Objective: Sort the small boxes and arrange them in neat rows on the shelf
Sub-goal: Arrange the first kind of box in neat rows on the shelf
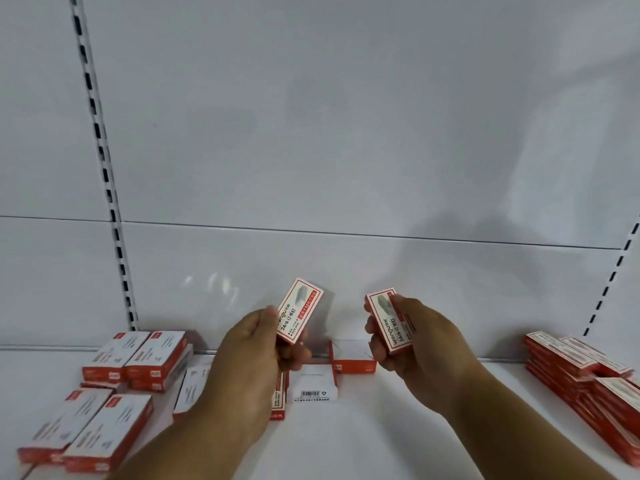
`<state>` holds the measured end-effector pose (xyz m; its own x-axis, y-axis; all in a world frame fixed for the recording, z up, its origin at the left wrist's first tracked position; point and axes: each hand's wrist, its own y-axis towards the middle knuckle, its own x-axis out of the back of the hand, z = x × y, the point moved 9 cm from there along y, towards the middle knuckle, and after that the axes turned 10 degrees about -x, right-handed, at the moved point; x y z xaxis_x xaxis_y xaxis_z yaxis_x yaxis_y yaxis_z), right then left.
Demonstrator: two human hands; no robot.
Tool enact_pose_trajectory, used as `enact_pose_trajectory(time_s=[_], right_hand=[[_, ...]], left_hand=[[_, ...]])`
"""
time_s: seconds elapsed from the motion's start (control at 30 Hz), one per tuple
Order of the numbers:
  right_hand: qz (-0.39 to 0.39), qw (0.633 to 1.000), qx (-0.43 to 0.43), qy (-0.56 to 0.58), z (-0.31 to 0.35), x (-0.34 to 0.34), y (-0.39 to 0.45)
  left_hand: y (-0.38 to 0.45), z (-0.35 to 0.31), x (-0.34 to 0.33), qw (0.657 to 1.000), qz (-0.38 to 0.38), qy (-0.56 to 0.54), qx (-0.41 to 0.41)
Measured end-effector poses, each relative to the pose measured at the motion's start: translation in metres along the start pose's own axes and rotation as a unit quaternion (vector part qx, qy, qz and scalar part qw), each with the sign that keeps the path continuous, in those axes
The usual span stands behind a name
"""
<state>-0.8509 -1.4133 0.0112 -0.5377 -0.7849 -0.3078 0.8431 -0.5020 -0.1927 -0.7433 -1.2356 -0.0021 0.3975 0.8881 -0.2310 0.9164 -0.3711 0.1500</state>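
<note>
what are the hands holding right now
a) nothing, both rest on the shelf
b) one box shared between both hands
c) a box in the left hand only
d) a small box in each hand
d: the left hand grips one red-and-white staple box, and the right hand grips another staple box, both lifted above the shelf.

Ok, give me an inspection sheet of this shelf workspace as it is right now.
Surface: white shelf, bare at the front middle.
Job's things: stapler-staple box in left hand; second staple box in right hand; stacked boxes at left; leaning row at right; box with barcode up at centre.
Clutter: nothing seen.
Hands: both grip boxes, raised above the shelf.
Cables: nothing seen.
Surroundings: white back panel, slotted upright.
</note>
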Motion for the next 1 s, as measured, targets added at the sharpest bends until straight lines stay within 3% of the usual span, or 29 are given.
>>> enact_pose_trajectory(time_s=[0.2,0.33,0.5,0.63,0.7,1.0], right_hand=[[0.002,1.0,-0.02,0.017,-0.008,0.002,0.005],[0.007,1.0,0.0,-0.025,-0.005,-0.004,0.004],[-0.063,0.984,0.087,-0.143,0.021,-0.007,-0.013],[-0.105,0.971,0.151,-0.156,0.049,-0.006,-0.036],[-0.115,0.963,0.16,-0.182,0.054,0.001,-0.047],[-0.246,0.933,0.171,-0.2,0.072,0.133,-0.141]], left_hand=[[0.0,0.016,-0.017,0.996,0.057,-0.055,0.042],[-0.003,0.015,-0.021,0.995,0.094,-0.019,0.038],[-0.006,0.001,-0.022,0.992,0.124,0.017,0.006],[-0.019,-0.013,-0.037,0.979,0.156,0.123,-0.048],[-0.029,-0.019,-0.049,0.978,0.153,0.126,-0.063],[-0.091,-0.027,-0.157,0.958,0.234,0.147,-0.083]])
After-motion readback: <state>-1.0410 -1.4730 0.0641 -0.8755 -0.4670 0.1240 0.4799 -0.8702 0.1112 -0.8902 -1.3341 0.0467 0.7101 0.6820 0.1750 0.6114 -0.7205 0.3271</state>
